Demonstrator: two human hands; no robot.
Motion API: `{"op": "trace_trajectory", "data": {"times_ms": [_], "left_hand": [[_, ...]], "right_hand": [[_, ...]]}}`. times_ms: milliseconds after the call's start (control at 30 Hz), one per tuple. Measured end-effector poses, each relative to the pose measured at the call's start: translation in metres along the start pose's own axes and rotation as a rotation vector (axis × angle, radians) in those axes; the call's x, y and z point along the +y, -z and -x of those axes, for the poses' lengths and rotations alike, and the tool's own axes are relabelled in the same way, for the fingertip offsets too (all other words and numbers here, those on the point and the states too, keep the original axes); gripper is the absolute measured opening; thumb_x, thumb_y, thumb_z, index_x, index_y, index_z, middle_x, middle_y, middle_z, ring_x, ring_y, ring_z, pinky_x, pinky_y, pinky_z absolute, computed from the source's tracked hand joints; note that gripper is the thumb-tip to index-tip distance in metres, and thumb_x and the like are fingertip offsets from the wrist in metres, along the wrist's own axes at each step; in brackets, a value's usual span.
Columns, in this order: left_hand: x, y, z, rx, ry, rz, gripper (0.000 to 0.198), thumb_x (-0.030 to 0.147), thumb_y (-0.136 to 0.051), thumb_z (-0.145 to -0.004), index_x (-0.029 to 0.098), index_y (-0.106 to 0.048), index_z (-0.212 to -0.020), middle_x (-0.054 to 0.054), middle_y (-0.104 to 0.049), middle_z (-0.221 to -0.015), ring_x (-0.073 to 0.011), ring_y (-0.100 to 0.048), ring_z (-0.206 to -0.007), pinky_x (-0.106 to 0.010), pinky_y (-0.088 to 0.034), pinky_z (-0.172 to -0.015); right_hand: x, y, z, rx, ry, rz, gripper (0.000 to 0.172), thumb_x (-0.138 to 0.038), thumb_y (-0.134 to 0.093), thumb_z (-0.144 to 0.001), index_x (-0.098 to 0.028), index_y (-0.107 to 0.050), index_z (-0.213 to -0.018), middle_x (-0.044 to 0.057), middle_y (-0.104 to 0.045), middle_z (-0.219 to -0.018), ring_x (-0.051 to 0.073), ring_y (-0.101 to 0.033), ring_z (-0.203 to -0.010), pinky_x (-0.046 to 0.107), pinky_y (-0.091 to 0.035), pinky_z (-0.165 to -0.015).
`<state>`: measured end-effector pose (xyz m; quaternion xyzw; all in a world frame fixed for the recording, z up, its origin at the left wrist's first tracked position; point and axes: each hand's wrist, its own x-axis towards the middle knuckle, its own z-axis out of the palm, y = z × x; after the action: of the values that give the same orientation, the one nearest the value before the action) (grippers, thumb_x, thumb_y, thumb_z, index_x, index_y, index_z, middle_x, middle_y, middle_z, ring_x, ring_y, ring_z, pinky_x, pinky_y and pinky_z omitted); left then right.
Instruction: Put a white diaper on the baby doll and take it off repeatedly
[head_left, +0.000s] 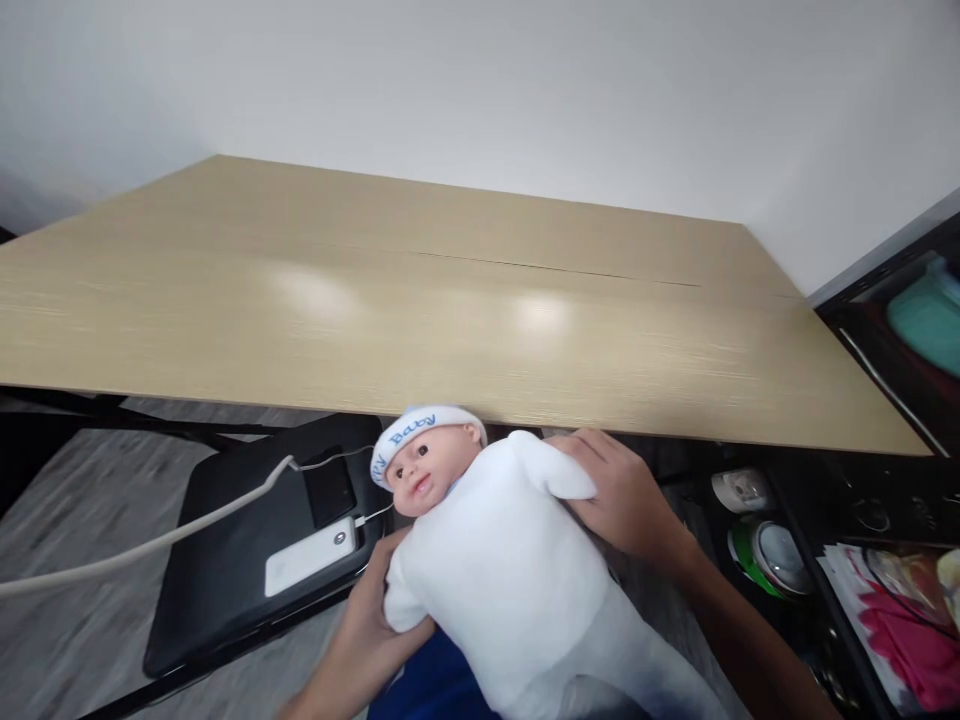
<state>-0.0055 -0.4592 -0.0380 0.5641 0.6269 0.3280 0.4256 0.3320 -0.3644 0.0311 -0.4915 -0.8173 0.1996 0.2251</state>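
A baby doll point(517, 560) in a white outfit lies tilted across my lap, its head toward the upper left. On its head sits a white cap point(420, 432) with blue lettering. My left hand point(379, 605) grips the doll by the arm on the left, the thumb and fingers around the white sleeve. At the other arm, my right hand point(619, 490) is closed round the doll's sleeve and side, just below the table edge. Part of the fingers of both hands is hidden by the doll.
The wooden table point(450, 330) spans the view ahead, against a white wall. At lower left, a black padded seat point(225, 560) carries a white power bank point(311, 556) and a dark phone point(330, 490). A white cable point(150, 545) crosses there. Shelves with jars point(780, 555) and a pink cloth point(907, 640) stand right.
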Motion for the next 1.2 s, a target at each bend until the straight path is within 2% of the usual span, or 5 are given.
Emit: {"op": "trace_trajectory", "data": {"times_ms": [233,433,567,767,1200], "left_hand": [[0.086,0.042,-0.104,-0.115,-0.205,-0.264,0.077,0.052,-0.083,-0.073,0.028,-0.061,-0.143,-0.010,-0.082,-0.133,-0.0398,-0.079,-0.116,-0.041,-0.065,-0.088],[0.128,0.038,-0.214,-0.120,-0.315,-0.511,0.076,0.062,-0.077,-0.077,0.023,-0.068,-0.142,-0.010,-0.083,-0.131,-0.0370,-0.078,-0.117,-0.037,-0.057,-0.091],[0.136,0.029,-0.271,-0.102,-0.302,-0.657,0.064,0.069,-0.070,-0.078,0.021,-0.076,-0.120,-0.012,-0.085,-0.114,-0.0375,-0.078,-0.103,-0.036,-0.053,-0.083],[0.134,0.026,-0.320,0.000,-0.260,-0.803,0.064,0.082,-0.065,-0.084,0.022,-0.071,-0.105,-0.015,-0.083,-0.102,-0.0373,-0.076,-0.092,-0.035,-0.045,-0.071],[0.117,0.015,-0.424,0.162,-0.317,-0.820,0.071,0.088,-0.060,-0.089,0.023,-0.064,-0.116,-0.015,-0.081,-0.117,-0.0386,-0.076,-0.106,-0.034,-0.043,-0.072]], "right_hand": [[0.022,0.052,-0.012,0.285,-0.103,0.146,0.038,-0.020,-0.063,-0.092,-0.028,-0.071,-0.129,0.009,-0.077,-0.118,0.033,-0.071,-0.109,0.044,-0.057,-0.093],[0.089,0.050,-0.063,0.370,-0.151,0.325,0.014,-0.029,-0.064,-0.092,-0.023,-0.072,-0.102,0.012,-0.076,-0.101,0.031,-0.067,-0.095,0.039,-0.052,-0.081],[0.131,0.038,-0.089,0.367,-0.204,0.312,0.017,-0.037,-0.064,-0.095,-0.023,-0.071,-0.102,0.012,-0.077,-0.101,0.030,-0.068,-0.092,0.037,-0.048,-0.076],[0.169,0.030,-0.114,0.404,-0.269,0.245,0.036,-0.056,-0.064,-0.101,-0.023,-0.071,-0.115,0.010,-0.080,-0.107,0.030,-0.072,-0.093,0.036,-0.047,-0.077],[0.218,0.040,-0.198,0.429,-0.243,0.288,0.045,-0.063,-0.060,-0.102,-0.022,-0.070,-0.116,0.015,-0.079,-0.108,0.034,-0.072,-0.097,0.041,-0.055,-0.082]]}}
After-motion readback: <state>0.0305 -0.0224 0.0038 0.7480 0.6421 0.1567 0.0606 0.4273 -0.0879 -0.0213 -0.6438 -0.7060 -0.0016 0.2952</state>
